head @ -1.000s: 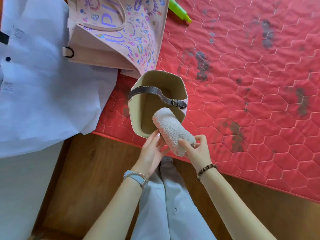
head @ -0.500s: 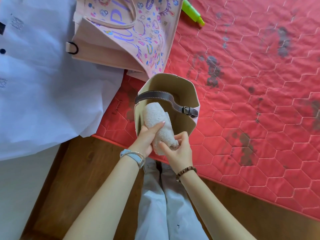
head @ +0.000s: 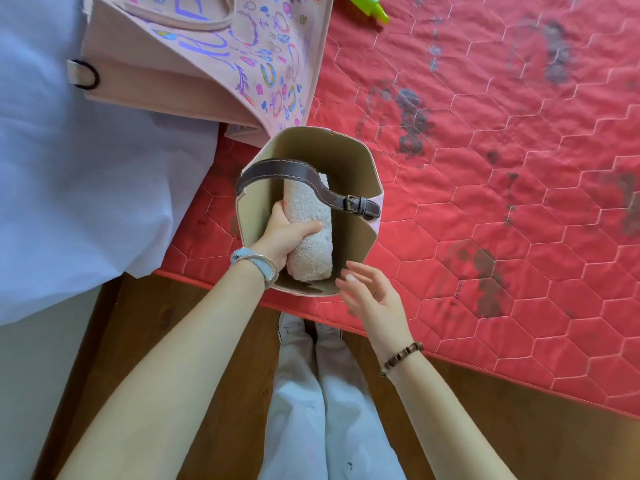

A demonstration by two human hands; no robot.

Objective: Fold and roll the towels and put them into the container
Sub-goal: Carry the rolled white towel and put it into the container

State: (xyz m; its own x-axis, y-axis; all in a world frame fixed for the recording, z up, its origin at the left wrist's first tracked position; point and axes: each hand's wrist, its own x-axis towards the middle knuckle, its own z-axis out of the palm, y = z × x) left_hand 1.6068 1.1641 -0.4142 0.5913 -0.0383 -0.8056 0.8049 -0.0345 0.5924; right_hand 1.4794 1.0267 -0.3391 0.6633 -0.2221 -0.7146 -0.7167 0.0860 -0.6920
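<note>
Worn on the head, wide-angle, aimed steeply down and a little forward. Held close over the work, near enough to show both forearms (head: 194,358) running in from the bottom edge. Centred roughly on the left hand (head: 282,237), with its fingers (head: 278,211) round the towel (head: 311,251) inside the container (head: 363,168). Just right of and nearer than those fingers, the right hand (head: 375,301). Beyond the fingers, the red quilted mat (head: 502,202) to the top edge; nearer than them, straight below, trousers (head: 311,410) and wooden floor (head: 156,323). Single view only.

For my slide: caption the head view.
Left hand holds a rolled towel inside the strapped container; right hand hovers open nearby.
</note>
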